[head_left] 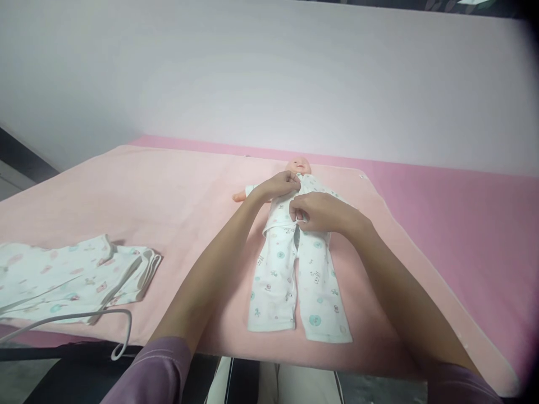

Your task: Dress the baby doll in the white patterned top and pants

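A baby doll (300, 165) lies on its back on a pink padded cloth, head away from me. It wears a white printed top (278, 212) and matching trousers (273, 280), legs toward me. My left hand (286, 183) is closed at the top's neckline, just below the doll's chin. Lower down, my right hand (314, 212) pinches the front edge of the top near the waist, where a thin white strip shows at the fingertips. The doll's arm on the left sticks out sideways; the other is mostly hidden by my right hand and forearm.
Folded white printed cloth (54, 278) lies at the left, with a white cable (84, 315) looping near the front edge. The pink padded cloth (189, 191) covers a darker pink surface (455, 224). A pale wall (269, 78) rises behind.
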Demonstrator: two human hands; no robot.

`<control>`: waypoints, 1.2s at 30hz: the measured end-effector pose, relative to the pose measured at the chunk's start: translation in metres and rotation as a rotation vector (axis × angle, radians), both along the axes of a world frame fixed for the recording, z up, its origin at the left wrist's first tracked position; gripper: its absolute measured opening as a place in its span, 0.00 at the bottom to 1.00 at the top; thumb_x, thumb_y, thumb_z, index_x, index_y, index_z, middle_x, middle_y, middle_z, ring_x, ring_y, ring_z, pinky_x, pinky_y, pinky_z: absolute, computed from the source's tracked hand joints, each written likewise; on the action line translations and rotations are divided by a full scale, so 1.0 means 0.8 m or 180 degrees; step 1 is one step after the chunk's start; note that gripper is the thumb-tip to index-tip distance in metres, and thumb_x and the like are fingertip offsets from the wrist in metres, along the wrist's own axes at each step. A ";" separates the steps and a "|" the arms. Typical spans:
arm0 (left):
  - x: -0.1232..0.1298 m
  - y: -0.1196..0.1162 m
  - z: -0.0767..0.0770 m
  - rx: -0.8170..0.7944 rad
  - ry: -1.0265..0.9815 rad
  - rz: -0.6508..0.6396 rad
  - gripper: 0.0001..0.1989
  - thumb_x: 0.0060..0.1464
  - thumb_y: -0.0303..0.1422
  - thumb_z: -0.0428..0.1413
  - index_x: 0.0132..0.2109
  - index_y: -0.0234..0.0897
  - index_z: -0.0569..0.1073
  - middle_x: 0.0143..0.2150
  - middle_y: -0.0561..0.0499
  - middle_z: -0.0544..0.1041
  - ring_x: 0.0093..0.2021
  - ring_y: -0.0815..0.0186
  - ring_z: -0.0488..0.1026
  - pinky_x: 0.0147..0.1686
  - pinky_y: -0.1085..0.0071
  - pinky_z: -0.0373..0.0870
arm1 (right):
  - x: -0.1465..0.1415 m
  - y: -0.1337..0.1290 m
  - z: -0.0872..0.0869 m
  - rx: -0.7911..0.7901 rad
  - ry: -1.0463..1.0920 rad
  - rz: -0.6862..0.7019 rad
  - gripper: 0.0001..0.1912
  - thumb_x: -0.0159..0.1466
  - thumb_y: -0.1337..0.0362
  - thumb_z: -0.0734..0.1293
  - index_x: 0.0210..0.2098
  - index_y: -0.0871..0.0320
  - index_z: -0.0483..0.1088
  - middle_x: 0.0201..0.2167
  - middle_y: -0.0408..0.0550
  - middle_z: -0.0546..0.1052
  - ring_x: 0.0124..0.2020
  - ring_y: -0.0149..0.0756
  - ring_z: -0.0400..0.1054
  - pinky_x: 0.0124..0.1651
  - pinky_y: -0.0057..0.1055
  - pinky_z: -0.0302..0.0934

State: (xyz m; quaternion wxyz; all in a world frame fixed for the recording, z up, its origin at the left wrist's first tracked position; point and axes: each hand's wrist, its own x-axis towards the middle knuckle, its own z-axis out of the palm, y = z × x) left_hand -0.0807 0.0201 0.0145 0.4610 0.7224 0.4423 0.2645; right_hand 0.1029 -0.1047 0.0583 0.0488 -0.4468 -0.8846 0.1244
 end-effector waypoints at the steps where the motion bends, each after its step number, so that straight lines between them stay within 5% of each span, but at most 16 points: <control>1: -0.001 -0.001 0.001 0.0010 0.0052 0.0000 0.12 0.55 0.36 0.70 0.45 0.43 0.79 0.41 0.50 0.79 0.36 0.63 0.73 0.33 0.68 0.65 | 0.002 -0.002 0.004 -0.0056 0.0054 0.0005 0.09 0.59 0.74 0.69 0.35 0.54 0.73 0.33 0.42 0.79 0.33 0.36 0.68 0.36 0.35 0.51; 11: 0.003 -0.003 0.004 0.0006 0.0208 0.0192 0.20 0.62 0.53 0.67 0.40 0.42 0.74 0.35 0.51 0.74 0.32 0.63 0.69 0.32 0.66 0.61 | 0.001 -0.008 0.010 -0.0300 0.0258 -0.0167 0.08 0.58 0.73 0.71 0.35 0.54 0.76 0.29 0.40 0.76 0.30 0.34 0.66 0.34 0.34 0.53; 18: 0.004 -0.009 0.008 0.0150 0.0049 0.0097 0.15 0.60 0.44 0.71 0.40 0.41 0.76 0.31 0.52 0.72 0.30 0.64 0.67 0.34 0.66 0.63 | 0.015 -0.002 0.013 -0.0623 0.0532 -0.0046 0.10 0.63 0.66 0.73 0.44 0.52 0.83 0.36 0.44 0.82 0.36 0.38 0.74 0.38 0.34 0.63; 22: 0.006 -0.003 -0.002 0.0395 -0.0116 0.0432 0.10 0.65 0.34 0.65 0.50 0.40 0.75 0.40 0.51 0.78 0.37 0.64 0.73 0.40 0.68 0.67 | 0.049 0.035 -0.009 -0.0599 0.1330 -0.0063 0.17 0.72 0.57 0.72 0.58 0.47 0.83 0.55 0.48 0.86 0.52 0.45 0.80 0.55 0.40 0.73; 26: 0.015 0.018 -0.017 0.1033 -0.0009 0.0607 0.12 0.67 0.31 0.63 0.56 0.41 0.78 0.52 0.47 0.82 0.50 0.61 0.78 0.52 0.67 0.70 | 0.078 0.095 -0.038 0.0345 0.2004 -0.1090 0.18 0.75 0.56 0.70 0.60 0.53 0.80 0.66 0.56 0.80 0.62 0.49 0.77 0.65 0.47 0.72; 28: 0.021 0.030 -0.021 0.1267 0.0120 0.0567 0.07 0.68 0.30 0.62 0.51 0.41 0.80 0.52 0.47 0.84 0.54 0.59 0.79 0.56 0.65 0.71 | 0.087 0.123 -0.050 0.0177 0.1896 -0.1468 0.17 0.74 0.56 0.71 0.58 0.55 0.80 0.66 0.59 0.81 0.62 0.52 0.77 0.67 0.50 0.71; 31: 0.028 0.043 -0.025 0.1489 0.0250 0.0563 0.03 0.67 0.30 0.63 0.47 0.41 0.81 0.51 0.47 0.86 0.54 0.56 0.80 0.56 0.62 0.72 | 0.096 0.153 -0.065 -0.0168 0.1801 -0.1343 0.13 0.73 0.55 0.74 0.53 0.54 0.82 0.62 0.56 0.84 0.61 0.52 0.78 0.68 0.53 0.70; 36: 0.034 0.054 -0.036 0.1936 0.0303 0.0630 0.02 0.69 0.31 0.63 0.46 0.41 0.81 0.52 0.46 0.88 0.54 0.54 0.81 0.55 0.60 0.73 | 0.094 0.175 -0.090 0.0260 0.2449 -0.1250 0.18 0.67 0.47 0.79 0.47 0.54 0.82 0.52 0.53 0.87 0.52 0.49 0.79 0.64 0.51 0.72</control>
